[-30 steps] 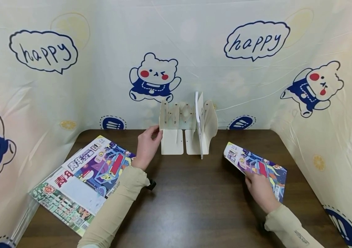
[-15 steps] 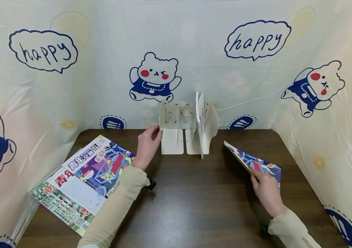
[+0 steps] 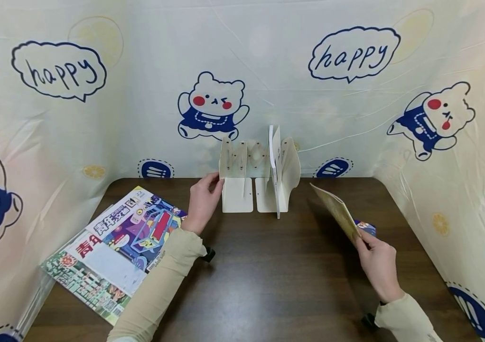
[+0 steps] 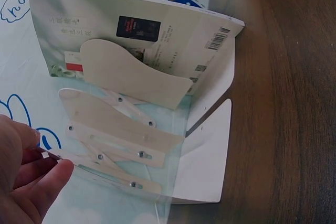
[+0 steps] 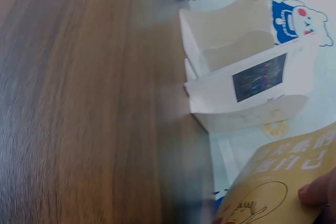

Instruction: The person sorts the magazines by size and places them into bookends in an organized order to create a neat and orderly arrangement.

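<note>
My left hand (image 3: 204, 202) pinches the left end panel of a cream-white expandable bookend (image 3: 237, 195) at the back of the table. In the left wrist view, thumb and fingers close on the panel's edge, and metal-riveted slats span the dividers. A thin book (image 4: 173, 30) stands upright in the bookend's right-hand slot. To the right, my right hand (image 3: 380, 268) grips a magazine (image 3: 336, 209) by its near edge, tilted up so its tan back cover shows. The right wrist view has the thumb lying across that tan cover (image 5: 283, 182).
Several overlapping magazines (image 3: 140, 228) lie at the table's left, partly under my left forearm. The brown wooden table (image 3: 268, 285) ends at a printed curtain (image 3: 311, 118) behind the bookend; curtain also hangs on both sides.
My right hand has turned the magazine from its colourful front cover to near edge-on, showing the tan back, and shifted slightly right. My left hand has stayed on the bookend.
</note>
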Motion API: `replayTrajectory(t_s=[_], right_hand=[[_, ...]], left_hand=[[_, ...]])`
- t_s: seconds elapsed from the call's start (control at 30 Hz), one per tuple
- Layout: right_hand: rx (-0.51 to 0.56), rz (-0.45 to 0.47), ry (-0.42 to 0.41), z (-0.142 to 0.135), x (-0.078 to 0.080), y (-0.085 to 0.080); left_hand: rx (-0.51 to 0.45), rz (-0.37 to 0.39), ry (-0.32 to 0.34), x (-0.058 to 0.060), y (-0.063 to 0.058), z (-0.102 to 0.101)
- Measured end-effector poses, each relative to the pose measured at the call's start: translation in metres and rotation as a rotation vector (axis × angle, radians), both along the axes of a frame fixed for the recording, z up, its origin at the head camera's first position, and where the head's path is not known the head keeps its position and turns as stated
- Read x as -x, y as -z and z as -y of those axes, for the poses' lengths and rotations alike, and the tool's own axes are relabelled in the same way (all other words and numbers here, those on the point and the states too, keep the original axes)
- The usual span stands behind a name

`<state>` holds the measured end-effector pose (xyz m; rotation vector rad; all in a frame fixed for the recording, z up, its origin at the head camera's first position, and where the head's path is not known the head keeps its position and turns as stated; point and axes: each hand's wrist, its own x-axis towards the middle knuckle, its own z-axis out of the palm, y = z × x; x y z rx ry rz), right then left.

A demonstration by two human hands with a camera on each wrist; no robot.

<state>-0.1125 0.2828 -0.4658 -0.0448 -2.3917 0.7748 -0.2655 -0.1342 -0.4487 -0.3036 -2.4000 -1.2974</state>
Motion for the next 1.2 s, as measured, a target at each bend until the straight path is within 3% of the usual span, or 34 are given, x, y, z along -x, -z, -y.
replayTrajectory(t_s=[0.33, 0.7, 1.2], right_hand=[[0.156, -0.053, 0.069, 0.008, -0.009, -0.017], [0.302, -0.071, 0.071, 0.017, -0.018, -0.024], [0.501, -0.075, 0.077, 0.032, -0.023, -0.044]], left_hand=[[-0.004, -0.003, 0.001, -0.001, -0.001, 0.000], [0.002, 0.012, 0.007, -0.003, 0.004, -0.001], [0.011, 0.006, -0.005, -0.001, -0.001, 0.000]])
